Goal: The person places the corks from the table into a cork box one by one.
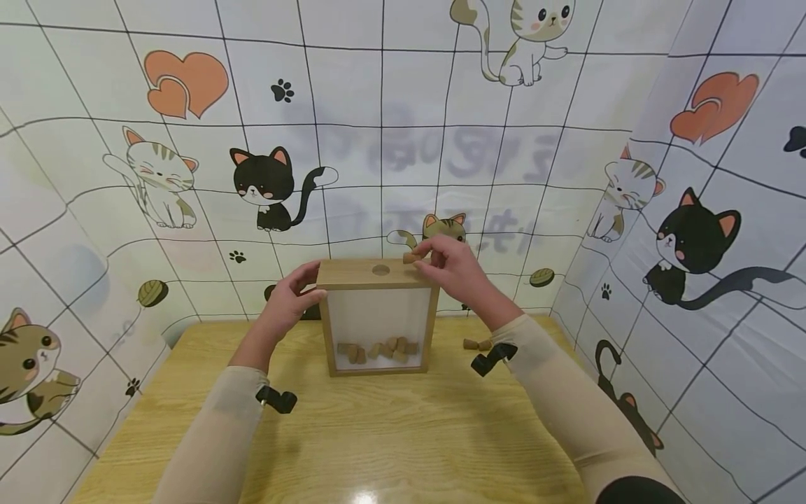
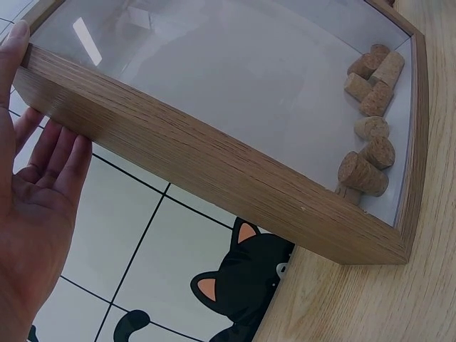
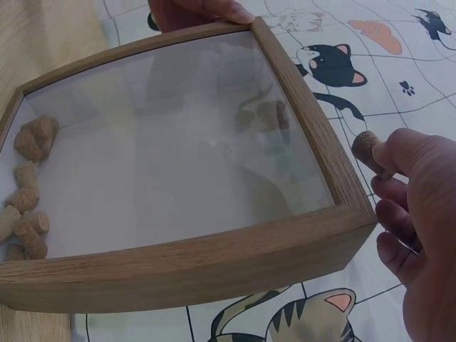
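Observation:
A shallow wooden box (image 1: 349, 275) with a clear front stands upright on the table, and a round hole (image 1: 380, 269) opens in its top edge. Several corks (image 2: 374, 160) lie heaped along its bottom behind the clear pane. My left hand (image 1: 291, 299) grips the box's upper left corner, thumb at the front and fingers round the side. Between thumb and forefinger, my right hand (image 1: 458, 269) pinches one cork (image 3: 367, 148). That cork is held over the right end of the top edge, to the right of the hole.
Loose corks (image 1: 476, 344) lie on the wooden table (image 1: 378, 434) to the right of the box, partly behind the right wrist's camera. A cat-patterned wall cloth (image 1: 378, 161) rises close behind the box and continues along both sides.

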